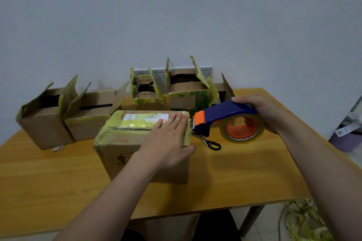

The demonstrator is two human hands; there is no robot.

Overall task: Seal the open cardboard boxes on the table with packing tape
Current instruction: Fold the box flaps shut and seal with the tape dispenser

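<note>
A closed cardboard box point(125, 143) with yellow tape remnants and a white label on top sits in the middle of the wooden table point(58, 191). My left hand point(168, 141) lies flat on its right end, fingers spread, thumb over the edge. My right hand point(260, 111) grips a blue and orange tape dispenser point(221, 117) with a clear tape roll point(242, 129), its orange cutter end right beside the box's right top edge. Several open boxes stand behind: two at the left point(45, 123) point(92, 117), two at the back point(147, 96) point(188, 96).
Black-handled scissors point(209, 143) lie on the table under the dispenser. A scrap of tape point(57, 148) lies near the left box. A purple bin point(346, 139) stands right of the table, and crumpled tape waste point(305, 221) lies on the floor below.
</note>
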